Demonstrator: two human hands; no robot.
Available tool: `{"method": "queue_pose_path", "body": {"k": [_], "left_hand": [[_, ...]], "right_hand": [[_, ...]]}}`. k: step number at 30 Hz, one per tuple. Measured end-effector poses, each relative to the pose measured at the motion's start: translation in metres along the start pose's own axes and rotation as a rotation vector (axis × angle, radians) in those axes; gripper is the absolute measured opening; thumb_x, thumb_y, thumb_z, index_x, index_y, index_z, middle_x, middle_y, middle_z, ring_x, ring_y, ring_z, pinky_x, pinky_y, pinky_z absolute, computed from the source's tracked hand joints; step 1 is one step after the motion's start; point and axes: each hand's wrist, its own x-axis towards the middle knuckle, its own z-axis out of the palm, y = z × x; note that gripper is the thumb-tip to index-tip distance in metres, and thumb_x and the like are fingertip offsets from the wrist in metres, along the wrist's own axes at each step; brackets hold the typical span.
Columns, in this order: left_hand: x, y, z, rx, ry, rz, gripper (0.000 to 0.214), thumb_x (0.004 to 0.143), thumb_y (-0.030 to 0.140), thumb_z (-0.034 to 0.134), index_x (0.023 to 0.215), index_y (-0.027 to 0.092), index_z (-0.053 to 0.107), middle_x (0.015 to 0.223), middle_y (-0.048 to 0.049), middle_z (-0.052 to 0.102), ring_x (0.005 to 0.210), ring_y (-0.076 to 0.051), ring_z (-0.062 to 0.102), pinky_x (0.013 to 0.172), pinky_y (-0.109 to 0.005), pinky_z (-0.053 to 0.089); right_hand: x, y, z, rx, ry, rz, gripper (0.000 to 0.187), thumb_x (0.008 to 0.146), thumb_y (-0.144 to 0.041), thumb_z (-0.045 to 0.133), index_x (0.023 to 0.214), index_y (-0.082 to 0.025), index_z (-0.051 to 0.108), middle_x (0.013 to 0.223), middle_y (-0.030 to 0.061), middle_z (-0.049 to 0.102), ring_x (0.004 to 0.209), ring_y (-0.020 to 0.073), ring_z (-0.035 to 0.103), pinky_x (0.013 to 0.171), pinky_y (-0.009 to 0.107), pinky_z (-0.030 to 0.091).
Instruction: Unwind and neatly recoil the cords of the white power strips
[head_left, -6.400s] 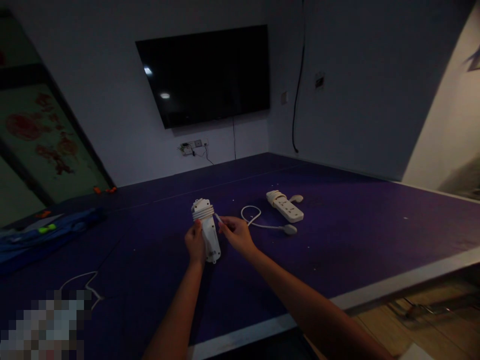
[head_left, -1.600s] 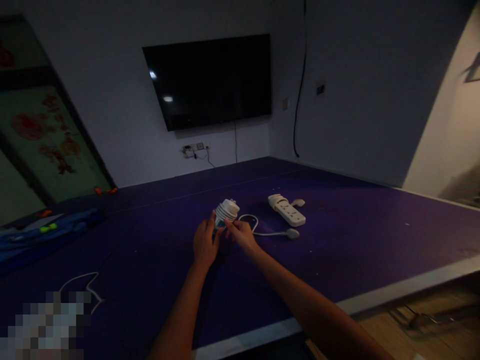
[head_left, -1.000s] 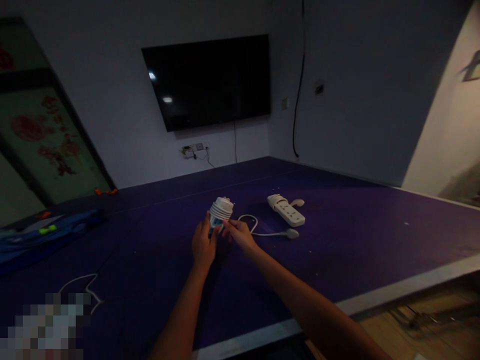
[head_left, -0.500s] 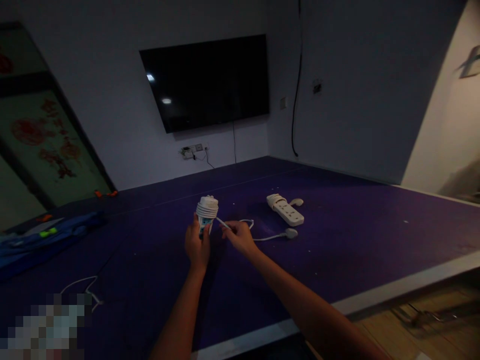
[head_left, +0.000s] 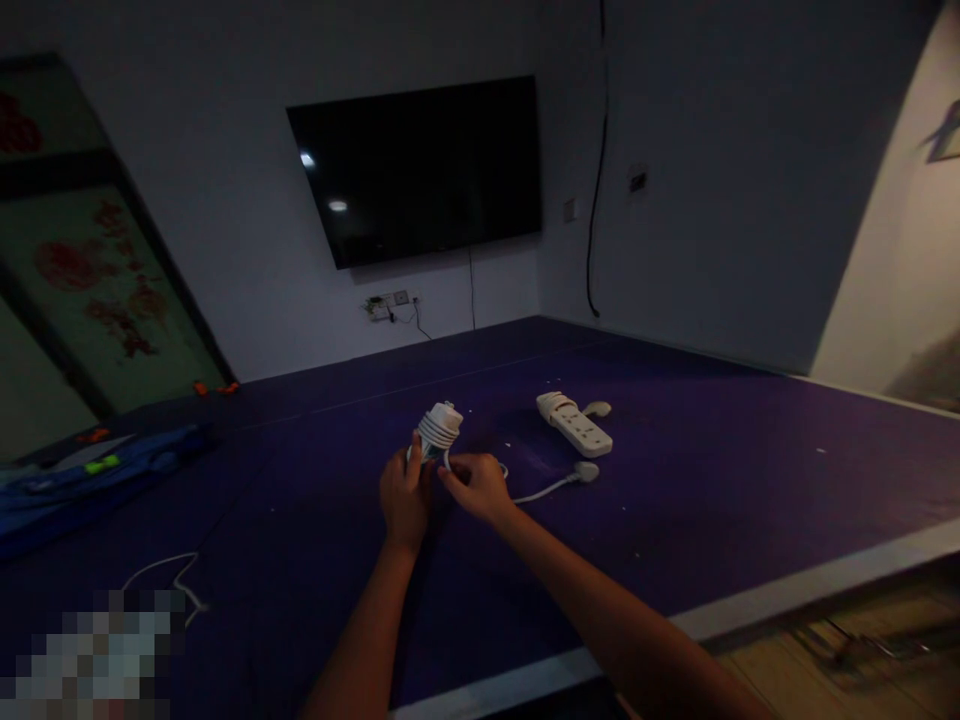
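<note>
My left hand (head_left: 405,500) is closed around a white power strip (head_left: 442,424), with several turns of cord wound about its far end. The strip is tilted to the right, and my fingers cover much of its lower part. Close beside it, my right hand (head_left: 480,486) pinches the white cord (head_left: 448,459) where it leaves the windings. Beyond that hand the loose cord runs over the purple surface to a white plug (head_left: 586,473). A second white power strip (head_left: 586,434) lies further back, its cord wrapped around one end.
The purple surface (head_left: 712,480) has a pale front edge (head_left: 787,583). Blue cloth (head_left: 150,462) lies at the left, above a thin white cable (head_left: 180,580) and a blurred-out patch. A television (head_left: 435,170) hangs on the back wall over sockets (head_left: 386,305).
The held power strip has tipped over to the right and turned, so its blue label is mostly hidden. My right hand has come in closer to it with the cord.
</note>
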Motion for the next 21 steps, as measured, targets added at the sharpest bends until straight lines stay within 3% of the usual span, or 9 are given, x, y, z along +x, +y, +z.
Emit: {"method": "queue_pose_path", "body": {"k": [7,13,21], "left_hand": [[-0.001,0.002,0.003,-0.007,-0.047,0.090,0.054,0.091,0.034,0.040,0.141,0.016,0.030,0.102,-0.0129,0.060,0.090,-0.021,0.056,0.073,-0.031,0.043],[-0.005,0.003,0.006,-0.035,0.063,0.116,0.055,0.091,0.030,0.039,0.142,0.014,0.026,0.114,-0.0170,0.062,0.106,-0.023,0.057,0.084,-0.034,0.042],[-0.006,0.006,-0.001,-0.038,0.064,0.239,0.041,0.091,0.019,0.034,0.128,0.019,0.051,0.116,-0.0131,0.063,0.114,-0.021,0.055,0.087,-0.034,0.041]], "right_hand": [[0.000,0.003,-0.002,0.006,0.105,0.038,0.031,0.078,-0.036,0.050,0.055,-0.016,0.056,0.047,-0.0031,0.046,0.044,0.0074,0.040,0.046,0.021,0.024],[0.002,0.007,0.001,0.048,0.156,0.134,0.043,0.079,-0.051,0.050,0.059,-0.014,0.062,0.049,-0.0009,0.052,0.046,0.0090,0.044,0.046,0.021,0.026],[0.005,0.012,0.004,0.208,0.217,0.328,0.059,0.074,-0.067,0.049,0.046,-0.015,0.057,0.040,0.0010,0.051,0.042,0.0118,0.048,0.042,0.022,0.029]]}}
